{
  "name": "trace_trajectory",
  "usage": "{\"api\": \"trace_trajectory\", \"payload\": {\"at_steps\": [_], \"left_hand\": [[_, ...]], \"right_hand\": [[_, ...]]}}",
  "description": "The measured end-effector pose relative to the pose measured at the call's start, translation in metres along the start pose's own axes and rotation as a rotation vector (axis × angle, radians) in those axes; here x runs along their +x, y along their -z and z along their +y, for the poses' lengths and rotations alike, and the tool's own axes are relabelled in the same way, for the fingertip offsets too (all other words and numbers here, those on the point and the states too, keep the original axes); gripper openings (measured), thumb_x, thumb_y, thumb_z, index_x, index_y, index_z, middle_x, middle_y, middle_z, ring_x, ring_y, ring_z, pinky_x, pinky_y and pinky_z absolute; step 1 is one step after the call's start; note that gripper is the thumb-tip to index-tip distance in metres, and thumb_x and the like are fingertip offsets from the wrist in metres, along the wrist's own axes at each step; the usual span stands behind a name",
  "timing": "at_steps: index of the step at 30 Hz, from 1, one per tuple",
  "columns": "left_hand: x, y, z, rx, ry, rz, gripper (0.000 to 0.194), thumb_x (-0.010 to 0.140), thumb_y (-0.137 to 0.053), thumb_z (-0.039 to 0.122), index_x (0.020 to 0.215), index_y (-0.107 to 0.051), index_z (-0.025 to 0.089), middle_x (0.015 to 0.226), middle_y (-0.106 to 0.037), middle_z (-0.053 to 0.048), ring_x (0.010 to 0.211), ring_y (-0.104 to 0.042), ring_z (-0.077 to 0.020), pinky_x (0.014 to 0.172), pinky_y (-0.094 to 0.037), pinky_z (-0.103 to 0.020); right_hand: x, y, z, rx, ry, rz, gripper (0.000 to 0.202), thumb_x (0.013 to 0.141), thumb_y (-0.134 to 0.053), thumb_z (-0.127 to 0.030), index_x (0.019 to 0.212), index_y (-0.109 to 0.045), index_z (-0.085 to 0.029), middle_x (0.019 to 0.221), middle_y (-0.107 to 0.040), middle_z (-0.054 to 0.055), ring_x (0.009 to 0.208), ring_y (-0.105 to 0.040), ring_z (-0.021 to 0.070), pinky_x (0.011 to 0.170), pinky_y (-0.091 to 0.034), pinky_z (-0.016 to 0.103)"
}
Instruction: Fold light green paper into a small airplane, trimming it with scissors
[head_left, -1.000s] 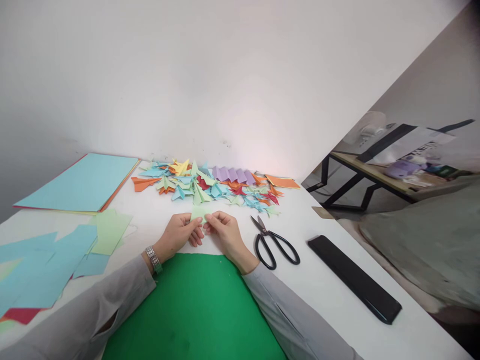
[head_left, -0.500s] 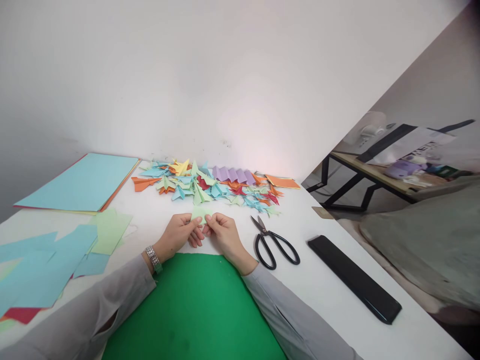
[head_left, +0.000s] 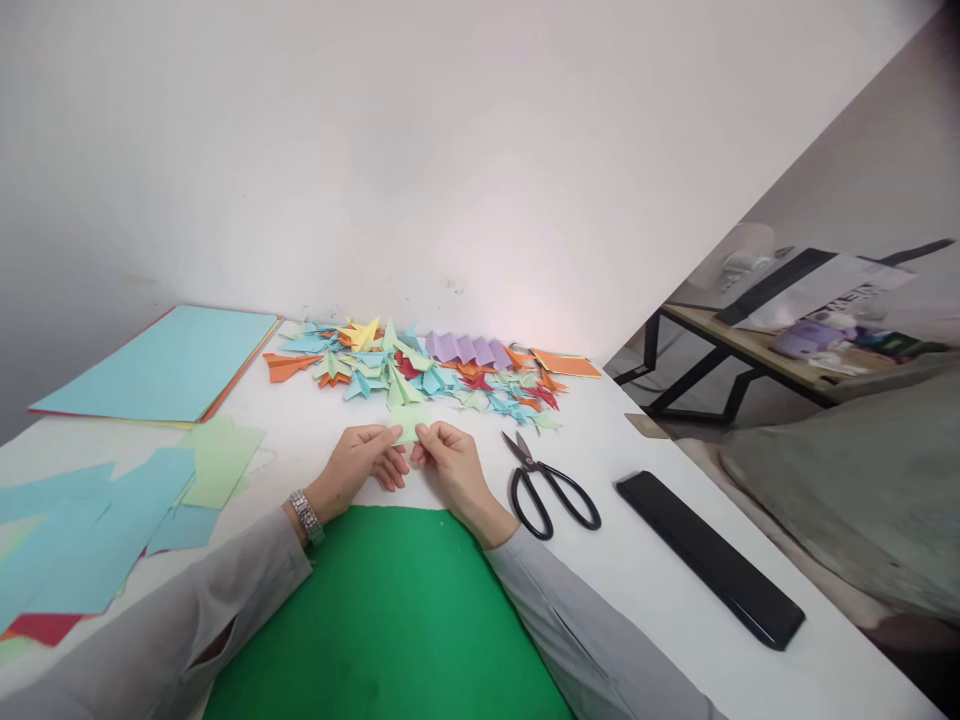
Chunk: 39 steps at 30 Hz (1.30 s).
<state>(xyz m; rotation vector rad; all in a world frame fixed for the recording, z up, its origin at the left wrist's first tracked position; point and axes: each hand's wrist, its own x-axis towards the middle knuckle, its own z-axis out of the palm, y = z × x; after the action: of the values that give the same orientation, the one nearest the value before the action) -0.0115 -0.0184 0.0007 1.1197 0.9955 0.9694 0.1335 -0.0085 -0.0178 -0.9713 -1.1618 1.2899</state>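
Observation:
A small piece of pale green paper is held up between my two hands, just above the white table. My left hand pinches its left side between thumb and fingers. On the right side, my right hand grips it the same way, its thumb near the paper's edge. Fingers hide part of the paper's lower side. Behind it lies a heap of small folded paper planes in many colours, with a purple pleated paper strip on top.
Black-handled scissors lie partly spread right of my hands, near a long black case. Coloured sheets are stacked at the back left. Loose cut papers lie in front of them. A green sheet lies under my forearms.
The green paper now shows more of its surface between my hands. My right thumb has shifted slightly right, and both hands have moved only a little.

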Motion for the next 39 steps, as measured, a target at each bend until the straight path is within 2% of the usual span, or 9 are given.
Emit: {"api": "trace_trajectory", "payload": {"at_steps": [5,11,25,29,35,39], "left_hand": [[-0.0003,-0.0013,-0.0009,0.122,-0.056,0.009,0.035,0.064,-0.071,0.042,0.06,-0.051,0.014,0.057,-0.064,-0.004,0.044,-0.06,-0.0135,0.042,-0.048,-0.024],[-0.0004,-0.0013,-0.0009,0.127,-0.069,0.005,0.036,0.069,-0.066,0.045,0.059,-0.051,0.014,0.057,-0.065,-0.005,0.043,-0.059,-0.013,0.042,-0.049,-0.025],[0.0002,-0.0002,-0.0011,0.04,-0.023,-0.01,0.033,0.066,-0.069,0.042,0.059,-0.056,0.012,0.058,-0.067,-0.007,0.043,-0.06,-0.0147,0.041,-0.047,-0.025],[-0.0005,-0.0007,0.0,0.029,-0.017,0.029,0.034,0.065,-0.071,0.041,0.055,-0.054,0.013,0.058,-0.067,-0.008,0.044,-0.06,-0.0147,0.04,-0.046,-0.025],[-0.0017,-0.0011,0.002,0.007,-0.044,0.029,0.034,0.068,-0.069,0.042,0.058,-0.057,0.012,0.059,-0.067,-0.007,0.045,-0.06,-0.0134,0.043,-0.047,-0.024],[-0.0021,-0.0022,0.0017,0.072,-0.075,0.039,0.033,0.067,-0.069,0.042,0.06,-0.056,0.013,0.055,-0.064,-0.005,0.044,-0.059,-0.0137,0.043,-0.049,-0.025]], "right_hand": [[-0.0001,-0.0007,0.0004,-0.012,0.009,-0.011,0.035,0.071,-0.066,-0.046,0.052,-0.055,-0.018,0.049,-0.058,-0.001,0.045,-0.047,0.0098,0.049,-0.036,0.024],[-0.0007,-0.0013,-0.001,-0.02,0.024,-0.002,0.035,0.071,-0.066,-0.046,0.054,-0.055,-0.018,0.051,-0.058,-0.002,0.046,-0.046,0.01,0.05,-0.036,0.025],[-0.0012,-0.0017,-0.0012,-0.011,0.007,-0.018,0.036,0.069,-0.066,-0.049,0.055,-0.054,-0.019,0.051,-0.058,-0.002,0.047,-0.047,0.0106,0.051,-0.037,0.025],[-0.0013,-0.0016,-0.0012,0.01,0.008,-0.007,0.034,0.071,-0.066,-0.047,0.055,-0.055,-0.018,0.052,-0.058,-0.002,0.047,-0.046,0.0098,0.051,-0.036,0.024],[-0.0006,-0.0015,-0.001,0.018,0.011,-0.005,0.034,0.071,-0.066,-0.046,0.056,-0.054,-0.018,0.052,-0.059,-0.002,0.047,-0.046,0.0096,0.05,-0.036,0.024],[-0.0017,-0.0024,-0.0026,-0.021,0.021,-0.046,0.034,0.071,-0.066,-0.046,0.056,-0.054,-0.019,0.051,-0.058,-0.002,0.047,-0.048,0.0103,0.051,-0.037,0.024]]}}
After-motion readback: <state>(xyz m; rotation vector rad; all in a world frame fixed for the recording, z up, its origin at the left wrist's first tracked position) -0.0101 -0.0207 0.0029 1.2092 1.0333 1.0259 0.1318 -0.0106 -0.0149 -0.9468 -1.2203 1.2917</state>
